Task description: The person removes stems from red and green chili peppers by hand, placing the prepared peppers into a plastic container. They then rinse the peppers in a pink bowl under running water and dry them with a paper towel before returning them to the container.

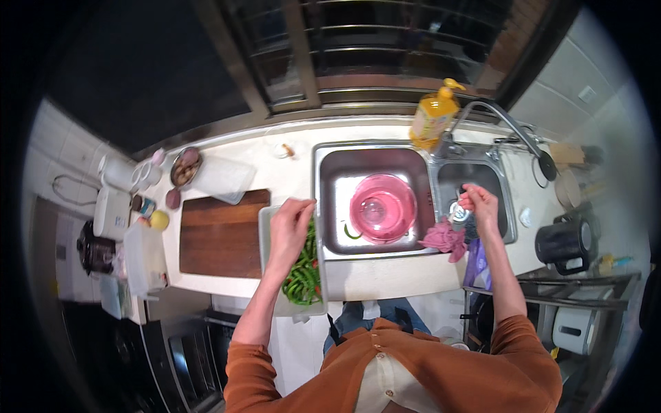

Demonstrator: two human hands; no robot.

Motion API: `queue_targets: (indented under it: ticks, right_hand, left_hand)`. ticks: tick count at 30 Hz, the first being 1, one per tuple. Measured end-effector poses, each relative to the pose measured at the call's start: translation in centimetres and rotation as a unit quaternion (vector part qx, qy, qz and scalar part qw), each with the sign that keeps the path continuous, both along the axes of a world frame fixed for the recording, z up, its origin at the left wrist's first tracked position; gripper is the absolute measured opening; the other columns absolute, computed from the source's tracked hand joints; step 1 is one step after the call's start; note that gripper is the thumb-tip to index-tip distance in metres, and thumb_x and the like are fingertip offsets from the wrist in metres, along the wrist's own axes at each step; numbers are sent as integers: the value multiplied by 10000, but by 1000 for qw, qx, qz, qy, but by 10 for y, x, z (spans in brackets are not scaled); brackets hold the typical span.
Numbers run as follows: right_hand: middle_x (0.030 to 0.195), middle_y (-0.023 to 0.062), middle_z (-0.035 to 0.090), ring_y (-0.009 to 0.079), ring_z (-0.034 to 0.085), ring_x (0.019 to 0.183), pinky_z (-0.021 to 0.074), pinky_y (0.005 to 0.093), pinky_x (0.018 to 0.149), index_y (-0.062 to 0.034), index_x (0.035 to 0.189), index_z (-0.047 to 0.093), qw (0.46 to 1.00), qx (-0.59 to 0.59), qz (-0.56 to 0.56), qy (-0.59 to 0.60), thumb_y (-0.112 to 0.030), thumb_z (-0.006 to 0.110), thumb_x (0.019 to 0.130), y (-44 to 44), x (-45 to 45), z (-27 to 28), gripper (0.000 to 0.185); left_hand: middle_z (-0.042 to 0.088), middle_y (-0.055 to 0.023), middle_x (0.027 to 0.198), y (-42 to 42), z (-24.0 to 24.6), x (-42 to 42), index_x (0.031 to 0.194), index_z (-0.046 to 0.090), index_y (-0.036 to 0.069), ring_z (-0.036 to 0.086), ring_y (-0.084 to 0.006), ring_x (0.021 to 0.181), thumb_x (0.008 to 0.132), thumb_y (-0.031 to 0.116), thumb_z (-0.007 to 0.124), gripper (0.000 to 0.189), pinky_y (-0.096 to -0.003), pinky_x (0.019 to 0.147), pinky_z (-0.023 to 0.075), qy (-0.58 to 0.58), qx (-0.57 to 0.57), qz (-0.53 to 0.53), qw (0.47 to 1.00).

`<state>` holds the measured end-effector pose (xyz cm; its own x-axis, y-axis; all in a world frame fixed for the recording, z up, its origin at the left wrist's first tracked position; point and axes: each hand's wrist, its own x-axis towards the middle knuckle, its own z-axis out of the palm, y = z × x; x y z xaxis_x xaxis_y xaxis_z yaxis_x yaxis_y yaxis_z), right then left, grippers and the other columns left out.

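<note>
My left hand (292,222) is above a pale plastic tray (324,268) of green and red chili peppers (302,284), thumb and fingertips together; whether it pinches something small is unclear. My right hand (480,204) is over the small sink basin (496,180), fingers curled by a small pale item whose kind I cannot tell. A pink cloth (445,238) lies on the divider below that hand. In the large steel basin (338,180) stands a pink translucent bowl (384,206), with a green pepper (352,232) beside it on the basin floor.
A wooden cutting board (222,235) lies left of the tray, with a clear plastic lid (224,178) behind it. A yellow pump bottle (434,116) and a curved faucet (508,121) stand behind the sink. A black kettle (560,242) and a purple packet (477,266) are to the right.
</note>
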<state>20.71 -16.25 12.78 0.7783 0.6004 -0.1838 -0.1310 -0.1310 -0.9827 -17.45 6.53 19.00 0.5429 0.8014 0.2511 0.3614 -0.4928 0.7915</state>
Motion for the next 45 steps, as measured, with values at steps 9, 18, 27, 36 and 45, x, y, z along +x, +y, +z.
queue_targets:
  ticks: [9, 18, 27, 36, 45]
  right_hand:
    - [740, 68, 653, 118, 618, 600, 506, 224, 537, 31, 997, 649, 993, -88, -29, -78, -170, 560, 946, -41, 157, 13, 226]
    - [669, 75, 646, 137, 611, 536, 486, 273, 494, 1, 954, 663, 943, 75, 50, -321, -158, 624, 869, 32, 193, -66, 184]
    - [792, 136, 649, 344, 642, 742, 490, 438, 638, -86, 1118, 584, 821, -167, 180, -516, -161, 668, 830, 59, 167, -71, 309]
    - [687, 168, 613, 366, 620, 676, 490, 424, 598, -33, 960, 603, 829, -163, 215, -490, -106, 616, 851, 63, 219, -89, 132]
    - [1005, 182, 661, 224, 653, 976, 543, 287, 827, 105, 1159, 550, 900, 117, 259, 331, -10, 508, 930, 134, 56, -59, 260]
  left_hand:
    - [628, -184, 1026, -102, 73, 354, 1143, 548, 24, 603, -387, 958, 964, 245, 461, 298, -453, 790, 487, -126, 104, -358, 919]
    - [642, -207, 813, -100, 89, 427, 936, 516, 28, 622, -408, 792, 941, 243, 454, 225, -496, 683, 472, 47, 182, -433, 882]
    - [670, -129, 835, -4, 116, 288, 1103, 655, 137, 645, -311, 766, 916, 252, 527, 254, -415, 679, 485, 182, 178, -366, 895]
    - [645, -20, 797, 28, 114, 275, 1207, 643, 143, 534, -179, 728, 941, 213, 478, 321, -335, 732, 461, 210, 159, -372, 890]
    - [669, -155, 1073, 7, -14, 258, 1025, 636, -13, 609, -148, 757, 983, 282, 442, 355, -272, 714, 508, -292, -272, 89, 912]
